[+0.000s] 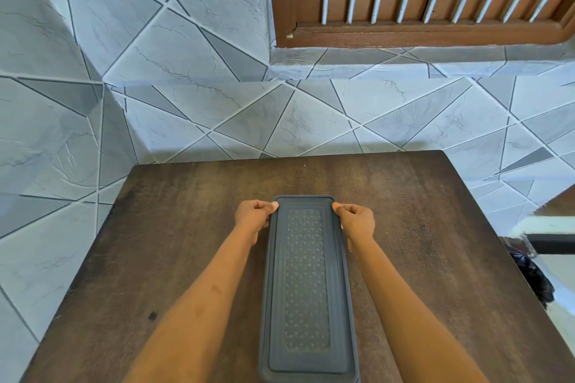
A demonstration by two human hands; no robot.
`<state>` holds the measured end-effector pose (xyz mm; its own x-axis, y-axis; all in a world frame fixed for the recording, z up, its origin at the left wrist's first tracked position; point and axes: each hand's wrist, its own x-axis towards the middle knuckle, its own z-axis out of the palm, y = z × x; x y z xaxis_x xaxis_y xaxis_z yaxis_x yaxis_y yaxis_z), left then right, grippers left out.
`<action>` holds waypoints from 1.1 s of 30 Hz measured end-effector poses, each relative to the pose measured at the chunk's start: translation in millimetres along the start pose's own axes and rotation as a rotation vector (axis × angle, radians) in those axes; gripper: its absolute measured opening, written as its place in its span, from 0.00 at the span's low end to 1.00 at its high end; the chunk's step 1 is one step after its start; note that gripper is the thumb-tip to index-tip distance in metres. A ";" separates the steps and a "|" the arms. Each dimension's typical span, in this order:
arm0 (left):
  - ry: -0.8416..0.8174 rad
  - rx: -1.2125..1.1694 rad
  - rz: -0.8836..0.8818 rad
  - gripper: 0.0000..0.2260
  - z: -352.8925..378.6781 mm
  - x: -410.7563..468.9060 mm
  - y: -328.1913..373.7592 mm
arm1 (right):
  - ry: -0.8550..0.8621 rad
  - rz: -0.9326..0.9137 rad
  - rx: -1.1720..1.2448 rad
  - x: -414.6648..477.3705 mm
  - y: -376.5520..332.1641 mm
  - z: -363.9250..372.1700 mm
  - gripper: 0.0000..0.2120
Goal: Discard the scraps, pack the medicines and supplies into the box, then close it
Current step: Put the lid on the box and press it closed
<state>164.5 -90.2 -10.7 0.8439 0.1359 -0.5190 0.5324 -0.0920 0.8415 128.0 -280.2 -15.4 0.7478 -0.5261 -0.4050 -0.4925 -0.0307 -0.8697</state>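
Pressing thumbs on far corners of grey lidded box (308,283), lengthwise on dark wooden table (435,242); left hand (253,217) and right hand (356,220) curled against its sides, lid seemingly seated, seal unclear.

Lid hides my box (306,283) contents; its near end is cut off. Dark object (533,276) off table's right edge: can't identify.
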 end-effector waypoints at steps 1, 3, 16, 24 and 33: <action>-0.003 0.017 0.001 0.05 -2.5 -2.9 -1.3 | -0.020 -0.025 -0.021 -4.5 2.9 -2.6 0.13; -0.042 0.075 0.004 0.06 -8.8 -15.0 -3.8 | -0.080 -0.074 -0.071 -19.1 9.4 -8.4 0.16; -0.450 0.461 -0.069 0.30 -56.2 -114.4 -66.3 | -0.532 -0.028 -0.148 -136.2 71.6 -65.3 0.34; -0.389 0.263 -0.053 0.30 -56.3 -119.7 -75.6 | -0.471 -0.083 -0.079 -149.6 64.1 -59.1 0.32; -0.217 0.195 -0.023 0.26 -43.3 -71.3 -36.2 | -0.338 -0.205 -0.249 -96.8 25.9 -27.5 0.30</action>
<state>82.2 -53.8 2.3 0.8148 -0.0719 -0.5752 0.5366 -0.2819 0.7954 30.5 -253.4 9.0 0.9237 -0.1826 -0.3368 -0.3803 -0.3298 -0.8641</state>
